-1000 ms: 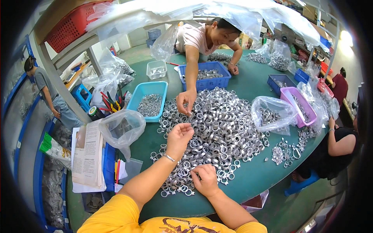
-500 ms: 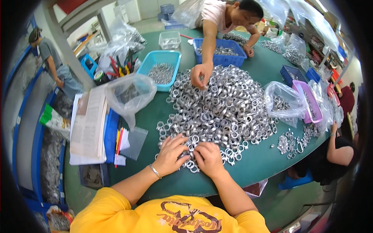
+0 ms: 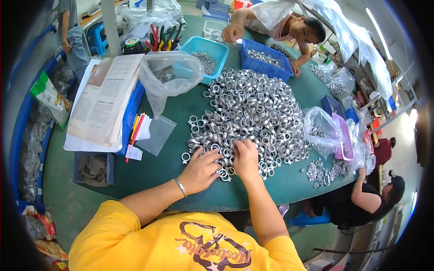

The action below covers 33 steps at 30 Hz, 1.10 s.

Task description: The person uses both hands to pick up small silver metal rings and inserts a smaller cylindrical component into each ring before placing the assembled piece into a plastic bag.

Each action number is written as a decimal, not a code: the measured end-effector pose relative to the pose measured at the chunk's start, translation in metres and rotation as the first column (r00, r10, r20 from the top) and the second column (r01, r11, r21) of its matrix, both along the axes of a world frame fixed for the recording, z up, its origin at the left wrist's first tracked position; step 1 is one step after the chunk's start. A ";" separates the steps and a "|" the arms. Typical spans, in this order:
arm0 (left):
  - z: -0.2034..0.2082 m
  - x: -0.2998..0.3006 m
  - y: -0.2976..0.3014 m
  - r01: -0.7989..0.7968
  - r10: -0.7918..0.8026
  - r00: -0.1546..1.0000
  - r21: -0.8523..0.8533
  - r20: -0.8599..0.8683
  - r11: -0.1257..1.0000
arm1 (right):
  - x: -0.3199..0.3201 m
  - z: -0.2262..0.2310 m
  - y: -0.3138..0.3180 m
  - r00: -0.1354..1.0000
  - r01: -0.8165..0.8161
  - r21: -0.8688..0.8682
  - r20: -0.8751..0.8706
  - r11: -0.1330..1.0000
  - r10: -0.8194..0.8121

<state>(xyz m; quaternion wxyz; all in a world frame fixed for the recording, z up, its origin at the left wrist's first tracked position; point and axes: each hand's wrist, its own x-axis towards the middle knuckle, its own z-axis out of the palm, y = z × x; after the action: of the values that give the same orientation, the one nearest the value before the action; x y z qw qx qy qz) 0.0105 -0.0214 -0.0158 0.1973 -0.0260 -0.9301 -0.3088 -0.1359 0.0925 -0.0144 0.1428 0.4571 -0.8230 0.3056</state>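
Note:
A big heap of silvery metal rings (image 3: 266, 113), each with small lugs, spreads over the green table in front of me. My left hand (image 3: 201, 170) lies at the heap's near left edge, fingers extended and a little apart over the nearest rings. Close by on its right, my right hand (image 3: 246, 160) reaches into the near edge of the heap with its fingers bent together. What sits between those fingertips is hidden. A few loose rings (image 3: 224, 174) lie between the two hands.
Beyond the heap stand a turquoise tray (image 3: 221, 50) and a blue crate (image 3: 247, 61) with small metal parts. A co-worker (image 3: 282, 20) leans over the far side. At left lie newspapers (image 3: 108, 101), pencils (image 3: 136, 131) and an open plastic bag (image 3: 165, 79). A pink basket (image 3: 346, 135) stands right.
My view has turned, shifting the scene. My right hand has moved farther into the heap's edge. The co-worker's hand has drawn back from over the rings toward the clear box.

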 end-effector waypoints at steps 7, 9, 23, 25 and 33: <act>0.013 0.005 0.000 -0.049 0.142 0.960 0.353 -0.240 0.934 | 0.024 0.008 0.015 0.897 0.009 -0.216 0.433 0.976 0.088; 0.015 0.009 0.004 0.013 0.109 0.982 0.632 -0.154 0.775 | 0.045 0.016 0.023 0.564 0.077 -0.213 0.815 0.974 0.134; 0.000 0.011 0.015 0.047 -0.137 0.990 0.987 -0.026 0.152 | 0.082 0.024 0.039 0.829 -0.171 -0.302 0.470 0.938 0.303; -0.004 0.011 0.014 0.088 -0.109 0.992 0.970 -0.065 0.226 | 0.081 0.023 0.038 0.859 -0.183 -0.294 0.417 0.938 0.298; 0.000 0.009 0.010 0.024 -0.115 0.993 0.860 0.040 0.509 | 0.071 0.011 0.040 0.901 -0.182 -0.304 0.329 0.935 0.282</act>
<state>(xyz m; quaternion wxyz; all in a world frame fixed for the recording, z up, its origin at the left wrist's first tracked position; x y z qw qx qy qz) 0.0193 -0.0118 -0.0159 0.1288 0.0517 -0.6625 -0.7361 -0.0651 0.1326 -0.0032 0.0084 0.4639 -0.7255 0.5084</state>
